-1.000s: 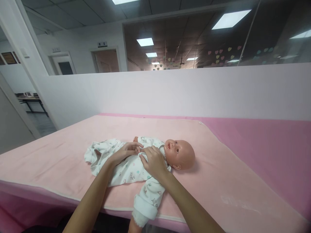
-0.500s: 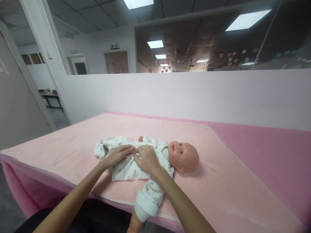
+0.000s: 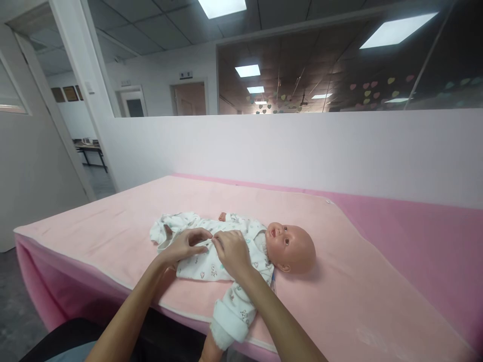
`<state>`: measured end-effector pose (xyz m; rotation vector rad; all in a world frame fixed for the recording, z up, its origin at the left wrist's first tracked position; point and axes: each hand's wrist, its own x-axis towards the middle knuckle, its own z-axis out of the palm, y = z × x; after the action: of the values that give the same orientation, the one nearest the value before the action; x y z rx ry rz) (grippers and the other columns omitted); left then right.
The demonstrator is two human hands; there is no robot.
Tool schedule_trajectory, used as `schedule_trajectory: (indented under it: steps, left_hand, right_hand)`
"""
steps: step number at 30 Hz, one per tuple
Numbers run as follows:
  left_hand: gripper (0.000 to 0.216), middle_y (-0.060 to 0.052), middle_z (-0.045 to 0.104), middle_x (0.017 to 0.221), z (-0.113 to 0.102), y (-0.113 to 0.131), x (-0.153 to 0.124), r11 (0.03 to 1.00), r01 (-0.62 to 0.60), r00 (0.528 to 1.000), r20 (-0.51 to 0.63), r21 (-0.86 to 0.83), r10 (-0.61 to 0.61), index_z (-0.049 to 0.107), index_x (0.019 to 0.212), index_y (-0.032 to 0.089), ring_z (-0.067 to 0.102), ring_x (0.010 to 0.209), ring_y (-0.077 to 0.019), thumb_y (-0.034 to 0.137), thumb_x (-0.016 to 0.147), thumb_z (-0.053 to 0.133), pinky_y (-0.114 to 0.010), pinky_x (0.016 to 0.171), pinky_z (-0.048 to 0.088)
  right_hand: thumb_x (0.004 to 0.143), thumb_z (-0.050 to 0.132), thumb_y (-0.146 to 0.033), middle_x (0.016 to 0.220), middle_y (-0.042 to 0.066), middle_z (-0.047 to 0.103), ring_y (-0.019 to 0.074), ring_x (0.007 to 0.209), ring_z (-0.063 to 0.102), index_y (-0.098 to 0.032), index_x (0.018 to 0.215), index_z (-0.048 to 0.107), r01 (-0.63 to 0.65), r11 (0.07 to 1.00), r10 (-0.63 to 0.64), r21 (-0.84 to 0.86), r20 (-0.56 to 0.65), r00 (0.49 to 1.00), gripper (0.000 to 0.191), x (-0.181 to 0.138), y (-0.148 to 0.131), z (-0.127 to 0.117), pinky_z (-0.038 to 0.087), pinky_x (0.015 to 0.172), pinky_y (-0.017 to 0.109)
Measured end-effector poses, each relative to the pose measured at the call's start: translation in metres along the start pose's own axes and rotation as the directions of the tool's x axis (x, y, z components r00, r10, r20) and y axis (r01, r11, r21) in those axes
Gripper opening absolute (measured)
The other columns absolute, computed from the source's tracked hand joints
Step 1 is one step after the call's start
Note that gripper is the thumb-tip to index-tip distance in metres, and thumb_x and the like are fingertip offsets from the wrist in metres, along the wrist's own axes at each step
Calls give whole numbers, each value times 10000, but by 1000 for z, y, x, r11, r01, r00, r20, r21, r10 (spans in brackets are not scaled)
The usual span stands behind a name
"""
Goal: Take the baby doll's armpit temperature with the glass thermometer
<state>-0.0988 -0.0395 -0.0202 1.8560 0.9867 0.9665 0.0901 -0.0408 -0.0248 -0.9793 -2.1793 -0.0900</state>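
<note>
A glossy, round-headed doll [image 3: 260,256] in printed cloth [image 3: 204,270] lies by the bench's [image 3: 358,281] near edge. Above it the left hand [image 3: 188,244] arches, fingers parted; one cannot tell whether the right hand [image 3: 234,254], fingers curled, grips

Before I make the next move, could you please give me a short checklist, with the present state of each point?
1. Baby doll on its back on the peach-pink cloth: ok.
2. Left hand and right hand at the printed baby garment's front: ok.
3. Near sleeve wholly on the cloth: not ok, its cuff reaches past the edge.
4. Doll's head uncovered: ok.
5. Garment front fastened: cannot tell, hands cover part.
</note>
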Motion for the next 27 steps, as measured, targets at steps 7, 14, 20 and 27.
schedule_trajectory:
  steps: [7, 14, 20, 27]
  left_hand:
    - [328, -79, 622, 1023, 2, -2, -1, 998, -6, 999, -42, 61, 9, 630, 975, 170, 542, 1021, -250, 269, 670, 697, -375, 910, 436]
    - [250, -52, 643, 977, 6, -5, -2, 992, 0, 994, -111, 126, 14, 637, 923, 186, 572, 957, -230, 283, 694, 665, -317, 844, 454]
    - [265, -47, 640, 996, 7, -7, -3, 988, -6, 993, -117, 152, 24, 627, 958, 197, 572, 951, -229, 284, 708, 649, -306, 815, 455]
    - [239, -41, 634, 998, 10, 3, -2, 982, -9, 996, -90, 191, 27, 620, 970, 199, 553, 998, -237, 263, 740, 599, -322, 853, 443]
  right_hand:
    - [920, 384, -257, 715, -9, 646, 105, 651, 569, -211, 840, 575, 40, 999, -40, 4, -34, 999, 212, -1, 1, 1, 324, 831, 278]
    - [892, 415, -228, 726, 19, 629, 138, 679, 556, -191, 771, 541, 58, 995, -59, -77, -19, 998, 179, 0, -1, 3, 341, 768, 290]
    - [916, 369, -252, 705, 19, 611, 144, 643, 542, -192, 799, 507, 71, 991, -74, -114, -24, 997, 191, -1, 0, 4, 344, 741, 291]
    - [923, 354, -263, 678, 22, 597, 154, 625, 533, -185, 812, 493, 78, 982, -85, -172, -34, 996, 194, -1, -1, 4, 342, 713, 293]
